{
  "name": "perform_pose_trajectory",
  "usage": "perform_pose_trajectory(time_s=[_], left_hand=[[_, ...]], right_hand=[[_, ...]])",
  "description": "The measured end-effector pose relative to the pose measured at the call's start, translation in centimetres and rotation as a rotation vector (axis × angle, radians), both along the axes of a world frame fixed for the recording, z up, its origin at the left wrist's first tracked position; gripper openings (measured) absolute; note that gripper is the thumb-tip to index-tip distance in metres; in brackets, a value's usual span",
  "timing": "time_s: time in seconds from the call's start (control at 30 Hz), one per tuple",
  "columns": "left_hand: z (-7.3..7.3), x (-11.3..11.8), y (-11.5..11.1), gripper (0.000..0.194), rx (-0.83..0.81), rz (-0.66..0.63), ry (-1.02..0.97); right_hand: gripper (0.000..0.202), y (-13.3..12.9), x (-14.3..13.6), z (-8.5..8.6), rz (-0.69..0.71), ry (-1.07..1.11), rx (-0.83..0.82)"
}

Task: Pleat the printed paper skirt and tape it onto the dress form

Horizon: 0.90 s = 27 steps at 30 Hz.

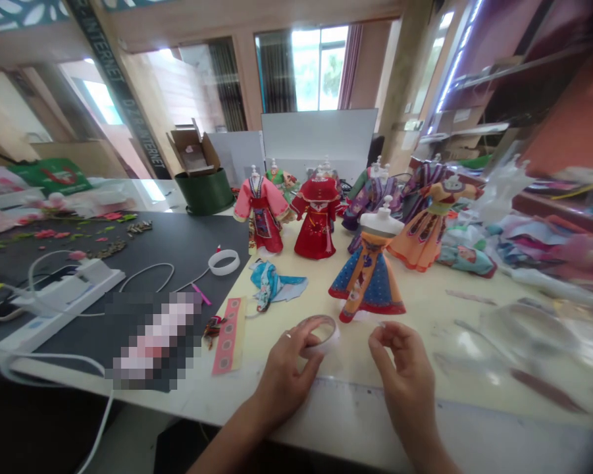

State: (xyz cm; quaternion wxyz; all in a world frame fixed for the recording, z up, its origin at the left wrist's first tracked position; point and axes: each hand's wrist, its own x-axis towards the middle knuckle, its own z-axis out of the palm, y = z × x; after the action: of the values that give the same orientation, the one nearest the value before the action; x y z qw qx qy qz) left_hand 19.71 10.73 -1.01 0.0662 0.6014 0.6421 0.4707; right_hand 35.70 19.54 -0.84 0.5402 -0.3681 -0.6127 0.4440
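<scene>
My left hand (293, 368) grips a roll of clear tape (330, 342) by its left side, near the table's front edge. To its right, my right hand (403, 362) is closed, thumb against the fingertips, with a small whitish bit at the tips that is too small to name. Just beyond both hands stands a small white mannequin (382, 222) wearing a blue and orange dress (368, 276) with a red hem. A blue cloth piece (271, 283) lies beyond my left hand. Left of that hand is a pink strip with round patterns (228, 336).
Several small dressed mannequins, one in red (316, 224), stand farther back. A white tape roll (224, 263) and a power strip (59, 306) with cables are on the left. Fabric (547, 250) is piled at the right, near blurred tools. A green bin (205, 191) stands behind.
</scene>
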Motion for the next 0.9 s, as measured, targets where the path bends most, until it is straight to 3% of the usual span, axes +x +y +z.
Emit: perform_pose_trajectory(time_s=[0.2,0.3,0.4,0.5,0.6,0.67,0.77,0.9], left_hand=[[-0.4,-2.3,0.6,0.040,-0.063,-0.058,0.354],[0.3,-3.0,0.8,0.041,-0.089,-0.113,0.429],[2.2,-2.5,1.4,0.039,-0.100,-0.045,0.345],[4.7,-1.1,3.3,0.033,-0.043,0.087,0.120],[7.0,0.6,6.3,0.040,0.142,0.209,-0.086],[8.4,1.7,8.4,0.048,0.287,0.220,-0.165],[10.1,3.0,11.0,0.060,0.447,0.196,-0.187],[11.7,4.3,13.1,0.082,0.486,0.250,-0.084]], right_hand=[[0.018,1.0,1.6,0.2,0.072,0.122,-0.178],[0.018,1.2,1.9,0.4,0.063,0.120,-0.195],[0.019,1.1,2.1,0.5,0.060,0.133,-0.204],[0.019,1.0,2.4,0.5,0.062,0.155,-0.213],[0.018,1.0,2.9,0.4,0.059,0.157,-0.215],[0.019,1.1,3.3,0.3,0.049,0.151,-0.206],[0.021,1.3,4.1,0.3,0.025,0.147,-0.192],[0.023,1.5,4.9,0.1,0.016,0.140,-0.195]])
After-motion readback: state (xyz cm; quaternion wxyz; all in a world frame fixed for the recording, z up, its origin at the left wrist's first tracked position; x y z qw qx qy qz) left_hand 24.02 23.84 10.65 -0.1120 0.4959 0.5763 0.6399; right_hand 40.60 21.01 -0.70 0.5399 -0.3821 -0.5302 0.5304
